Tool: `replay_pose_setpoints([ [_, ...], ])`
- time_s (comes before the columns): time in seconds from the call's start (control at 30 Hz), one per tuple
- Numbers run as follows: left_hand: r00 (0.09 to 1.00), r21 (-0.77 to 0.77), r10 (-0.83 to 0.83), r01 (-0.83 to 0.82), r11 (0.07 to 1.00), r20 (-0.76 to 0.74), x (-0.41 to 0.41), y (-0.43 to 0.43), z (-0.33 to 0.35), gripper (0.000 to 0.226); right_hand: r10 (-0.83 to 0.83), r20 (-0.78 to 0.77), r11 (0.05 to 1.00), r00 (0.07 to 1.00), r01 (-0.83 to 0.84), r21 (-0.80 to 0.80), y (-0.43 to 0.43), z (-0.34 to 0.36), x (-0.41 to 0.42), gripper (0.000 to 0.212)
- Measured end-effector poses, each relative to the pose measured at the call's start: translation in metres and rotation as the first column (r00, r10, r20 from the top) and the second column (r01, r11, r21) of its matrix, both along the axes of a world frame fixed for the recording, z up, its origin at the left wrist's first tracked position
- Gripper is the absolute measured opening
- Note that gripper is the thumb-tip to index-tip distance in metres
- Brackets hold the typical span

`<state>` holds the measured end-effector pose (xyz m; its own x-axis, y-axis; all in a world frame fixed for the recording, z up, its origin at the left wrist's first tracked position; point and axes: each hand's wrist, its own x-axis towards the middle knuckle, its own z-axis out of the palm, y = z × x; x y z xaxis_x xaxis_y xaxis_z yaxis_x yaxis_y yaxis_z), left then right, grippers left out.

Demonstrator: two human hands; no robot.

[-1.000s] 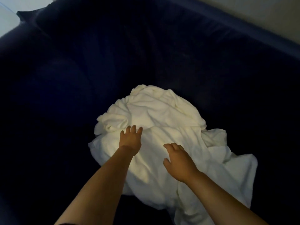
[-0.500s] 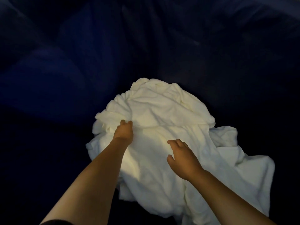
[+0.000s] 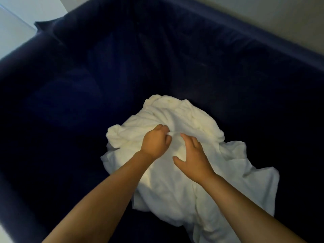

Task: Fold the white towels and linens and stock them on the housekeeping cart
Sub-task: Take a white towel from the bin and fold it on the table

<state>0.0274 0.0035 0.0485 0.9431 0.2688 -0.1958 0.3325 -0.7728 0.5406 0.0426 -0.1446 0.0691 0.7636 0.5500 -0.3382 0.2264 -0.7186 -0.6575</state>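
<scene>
A crumpled heap of white linen (image 3: 206, 186) lies at the bottom of a deep dark-blue fabric bin (image 3: 228, 67). My left hand (image 3: 155, 140) is on top of the heap with its fingers curled into a fold of the cloth, gripping it. Just to its right, my right hand (image 3: 192, 157) rests on the linen with the fingers spread and lightly bent, thumb out to the left. How many separate pieces make up the heap is not visible.
The bin's dark cloth walls rise on all sides around the heap, with the rim (image 3: 263, 28) at the top. Pale floor (image 3: 280, 13) shows beyond the rim at top right, and a light surface (image 3: 17, 20) at top left.
My left hand has closed on a fold of the linen and shifted right toward the middle of the heap. My right hand has moved up next to it. The view has pulled back.
</scene>
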Motion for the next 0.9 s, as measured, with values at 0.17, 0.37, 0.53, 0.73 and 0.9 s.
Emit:
replay_pose_setpoints([
  [0.17, 0.973, -0.142, -0.142, 0.168, 0.976, 0.179, -0.004, -0.062, 0.095, 0.016, -0.168, -0.040, 0.965, 0.985, 0.173, 0.197, -0.025, 0.052, -0.003, 0.098],
  [0.37, 0.929, -0.221, -0.187, 0.265, 0.939, 0.320, -0.019, -0.117, 0.202, 0.020, -0.416, 0.050, 0.886, 0.908, 0.392, 0.248, -0.078, 0.135, -0.011, 0.023],
  [0.53, 0.938, -0.450, -0.043, 0.205, 0.869, 0.343, -0.052, -0.170, 0.263, 0.033, -0.443, 0.204, 0.882, 0.873, 0.384, 0.274, -0.149, 0.222, -0.040, 0.022],
  [0.73, 0.935, -0.242, -0.327, 0.353, 0.904, 0.140, -0.124, -0.255, 0.284, 0.114, -0.545, 0.153, 0.706, 0.825, 0.352, 0.615, -0.254, 0.339, -0.120, 0.014],
  [0.9, 0.966, -0.446, -0.127, 0.219, 0.868, 0.226, -0.163, -0.349, 0.310, 0.092, -0.618, 0.223, 0.650, 0.754, 0.331, 0.684, -0.328, 0.411, -0.173, 0.010],
])
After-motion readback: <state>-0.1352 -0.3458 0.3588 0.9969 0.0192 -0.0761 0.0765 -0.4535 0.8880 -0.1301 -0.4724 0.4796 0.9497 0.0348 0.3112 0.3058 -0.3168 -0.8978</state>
